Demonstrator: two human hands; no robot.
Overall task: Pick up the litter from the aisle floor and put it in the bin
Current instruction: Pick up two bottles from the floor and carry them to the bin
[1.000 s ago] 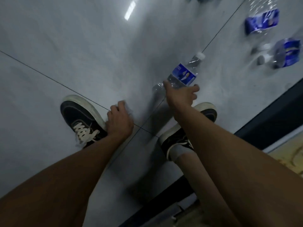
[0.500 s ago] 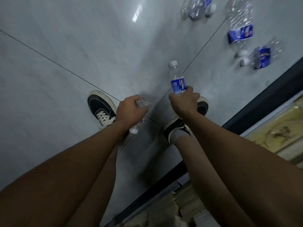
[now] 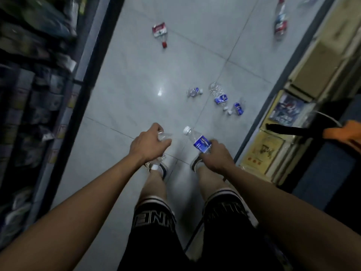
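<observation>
Standing up now rather than crouching over the tiles as a second ago, the person has both bottles lifted clear of the floor, so the pickup step for these two pieces looks done and carrying them to the bin comes next; no bin shows anywhere in the view. The right hand [image 3: 215,156] has its fingers curled around the lower body of the blue-label bottle [image 3: 199,142], which sticks out of the fist toward 11 o'clock, white cap at the far end and the label just beyond the knuckles. The left hand [image 3: 148,145] has its fingers wrapped around a clear bottle [image 3: 165,137], whose crumpled clear plastic pokes out at about 2 o'clock from the fist, with another bit showing below the hand at 5 o'clock. More litter waits on the aisle floor [image 3: 136,98]: three small bottles [image 3: 220,96] in a loose cluster at 12 to 1 o'clock from the hands, a red-label bottle [image 3: 160,33] farther off at 12 o'clock, and another bottle [image 3: 280,22] at the far 1 o'clock end. With both hands full, those probably need a second trip. Shelving [image 3: 35,85] runs along the 9 o'clock side of the aisle.
</observation>
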